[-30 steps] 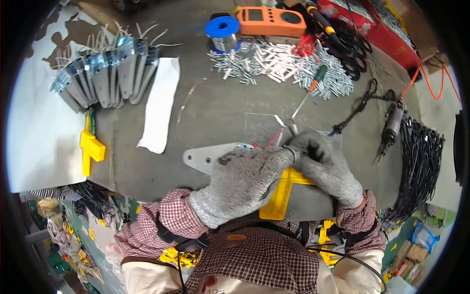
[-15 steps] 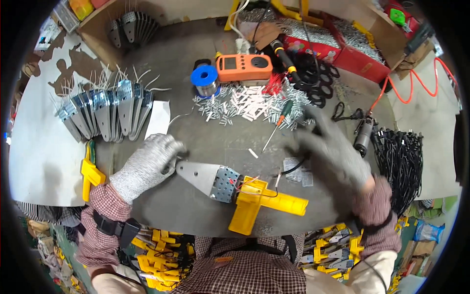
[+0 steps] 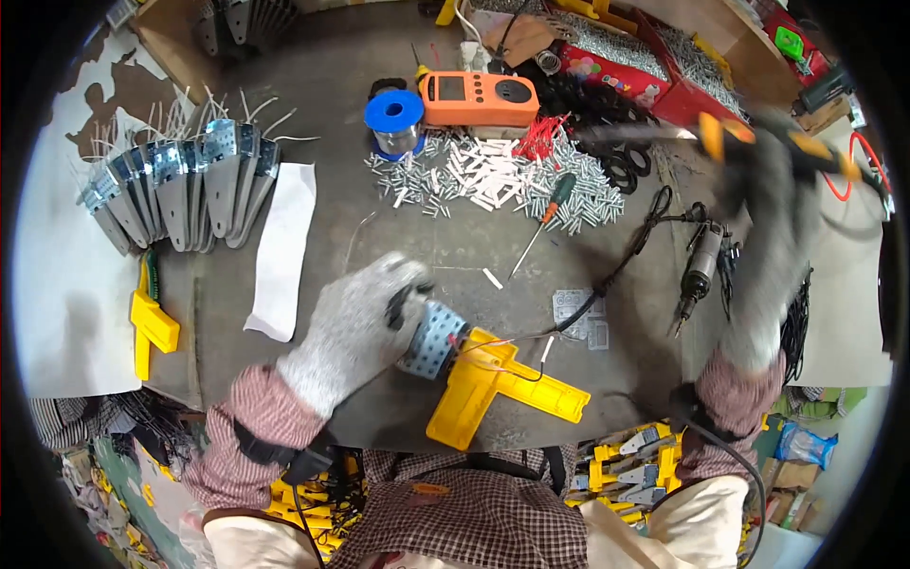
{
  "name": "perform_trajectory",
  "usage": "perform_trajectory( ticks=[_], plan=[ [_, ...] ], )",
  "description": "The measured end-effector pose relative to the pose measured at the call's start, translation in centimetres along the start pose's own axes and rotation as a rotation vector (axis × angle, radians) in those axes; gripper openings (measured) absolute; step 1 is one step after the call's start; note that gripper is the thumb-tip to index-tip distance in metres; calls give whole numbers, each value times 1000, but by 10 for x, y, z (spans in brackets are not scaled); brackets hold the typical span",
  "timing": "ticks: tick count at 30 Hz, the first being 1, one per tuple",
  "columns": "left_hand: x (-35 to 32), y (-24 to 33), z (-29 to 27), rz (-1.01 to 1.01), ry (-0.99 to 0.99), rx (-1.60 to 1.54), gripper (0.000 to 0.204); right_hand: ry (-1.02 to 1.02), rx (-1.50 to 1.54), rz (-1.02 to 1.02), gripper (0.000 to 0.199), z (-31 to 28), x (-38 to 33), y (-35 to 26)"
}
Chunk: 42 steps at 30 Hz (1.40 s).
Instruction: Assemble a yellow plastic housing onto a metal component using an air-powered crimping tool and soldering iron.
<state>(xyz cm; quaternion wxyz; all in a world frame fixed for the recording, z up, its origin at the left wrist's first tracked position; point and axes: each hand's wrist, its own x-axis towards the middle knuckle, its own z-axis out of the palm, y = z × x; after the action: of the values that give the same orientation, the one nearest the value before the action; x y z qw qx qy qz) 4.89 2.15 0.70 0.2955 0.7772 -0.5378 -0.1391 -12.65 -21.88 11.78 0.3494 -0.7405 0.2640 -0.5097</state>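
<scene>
My left hand (image 3: 355, 327), in a grey glove, lies over the tapered end of a metal plate and closes round it. The plate's perforated blue-silver part (image 3: 438, 339) shows beside my fingers and joins a yellow plastic handle shell (image 3: 493, 377), which lies opened with thin wires across it. A white sleeve (image 3: 547, 349) sits on one wire. My gloved right hand (image 3: 777, 247), smeared by motion, is raised at the right round a soldering iron (image 3: 730, 137) with a yellow-and-black handle. The iron's blurred metal barrel points left.
Behind the work are a blue solder spool (image 3: 394, 112), an orange meter (image 3: 479, 100), loose metal and white sleeves (image 3: 483, 175) and a screwdriver (image 3: 545, 220). Metal plates with wires (image 3: 185, 185) and a white paper strip (image 3: 284, 251) are left. A grey power tool (image 3: 701, 261) is right.
My right hand has picked up the soldering iron from beside the meter and swung right with it. My left hand has moved right onto the metal plate. The view has shifted slightly.
</scene>
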Motion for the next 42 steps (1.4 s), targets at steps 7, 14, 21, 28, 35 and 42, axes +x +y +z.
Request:
perform_trajectory(
  ticks=[7, 14, 21, 28, 35, 42],
  plan=[
    [-28, 16, -11, -46, 119, -300, 30, -185, -216, 54, 52, -35, -39, 34],
    [-18, 25, 16, 184, 85, -620, 36, -424, 479, 608, 30, 22, -39, 57],
    [-12, 28, 21, 128, -17, -548, 37, -430, 477, 617, 27, 40, -45, 67],
    [-11, 30, 33, 92, -3, -584, 36, -484, 469, 631, 29, 44, -45, 69],
    [-11, 31, 32, 119, 0, -488, 36, -511, 462, 642, 30, 45, -46, 73],
    [-9, 29, 36, 233, 58, -442, 36, -511, 433, 631, 30, 45, -47, 74]
  ],
)
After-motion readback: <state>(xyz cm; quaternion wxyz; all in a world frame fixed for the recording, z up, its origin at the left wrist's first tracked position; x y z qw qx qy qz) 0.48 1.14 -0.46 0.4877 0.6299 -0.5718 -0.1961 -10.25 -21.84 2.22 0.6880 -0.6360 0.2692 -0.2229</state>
